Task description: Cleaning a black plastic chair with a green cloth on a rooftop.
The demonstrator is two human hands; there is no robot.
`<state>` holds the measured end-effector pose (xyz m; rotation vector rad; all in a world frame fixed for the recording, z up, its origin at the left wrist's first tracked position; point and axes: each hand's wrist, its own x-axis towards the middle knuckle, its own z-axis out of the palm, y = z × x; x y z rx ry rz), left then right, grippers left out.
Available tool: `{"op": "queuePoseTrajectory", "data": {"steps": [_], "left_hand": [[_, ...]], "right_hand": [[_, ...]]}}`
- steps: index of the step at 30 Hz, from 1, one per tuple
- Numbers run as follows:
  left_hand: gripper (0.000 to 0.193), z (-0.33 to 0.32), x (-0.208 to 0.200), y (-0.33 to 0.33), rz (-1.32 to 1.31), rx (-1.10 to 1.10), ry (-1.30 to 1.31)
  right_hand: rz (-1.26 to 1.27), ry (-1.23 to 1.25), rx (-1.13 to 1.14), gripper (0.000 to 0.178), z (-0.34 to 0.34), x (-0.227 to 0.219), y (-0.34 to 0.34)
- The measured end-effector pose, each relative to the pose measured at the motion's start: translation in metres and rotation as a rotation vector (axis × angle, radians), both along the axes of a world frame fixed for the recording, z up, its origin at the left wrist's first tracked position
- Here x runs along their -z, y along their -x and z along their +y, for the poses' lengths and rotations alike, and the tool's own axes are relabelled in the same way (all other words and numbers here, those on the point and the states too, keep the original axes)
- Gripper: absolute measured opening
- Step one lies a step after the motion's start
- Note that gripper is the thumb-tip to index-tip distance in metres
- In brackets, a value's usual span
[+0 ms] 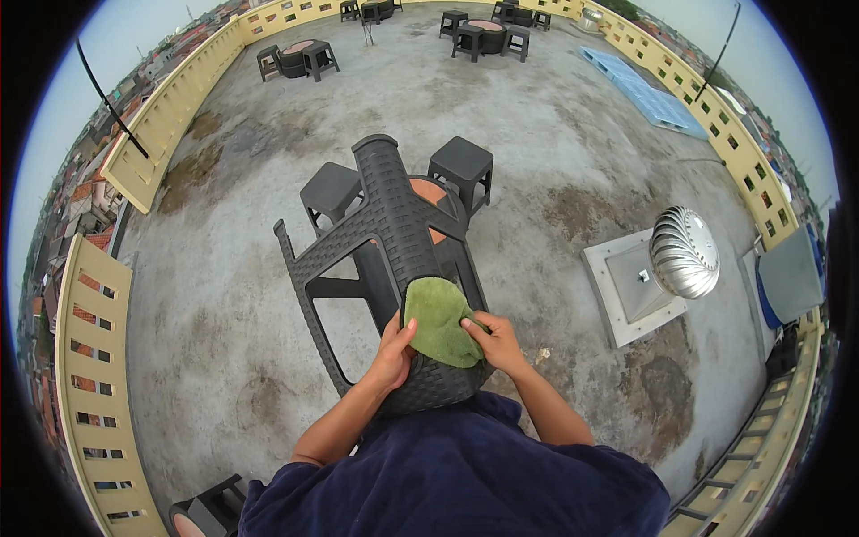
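Note:
A black plastic chair [400, 219] with a woven pattern lies tipped in front of me, its near end against my dark blue shirt. Over its near part is spread a green cloth [437, 313]. My right hand [497, 342] is closed on the cloth's right edge, thumb on top. At the cloth's left edge, my left hand [392, 354] is closed with its thumb up; its fingers curl down by the chair's side and are partly hidden, and the thumb touches the cloth's edge.
Just beyond the chair stand two black stools [462, 170] and a round table [429, 191] with an orange top. A silver turbine vent [684, 252] rises at right. Blue panels [640, 89] lie farther off. A yellow parapet [98, 358] borders the stained concrete roof [224, 313].

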<state>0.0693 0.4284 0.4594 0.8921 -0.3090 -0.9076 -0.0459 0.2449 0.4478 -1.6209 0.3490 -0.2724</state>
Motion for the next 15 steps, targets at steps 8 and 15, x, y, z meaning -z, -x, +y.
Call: {"op": "queuePoseTrajectory", "data": {"steps": [8,15], "left_hand": [[0.085,0.045,-0.005,-0.027,-0.319,0.495,0.071],[0.066,0.042,0.009,-0.022,-0.520,0.529,-0.454]], "right_hand": [[-0.556,-0.767,0.341,0.032,-0.047,-0.071,0.000],[-0.609,-0.722,0.175,0.044,-0.080,-0.080,0.028]]}}
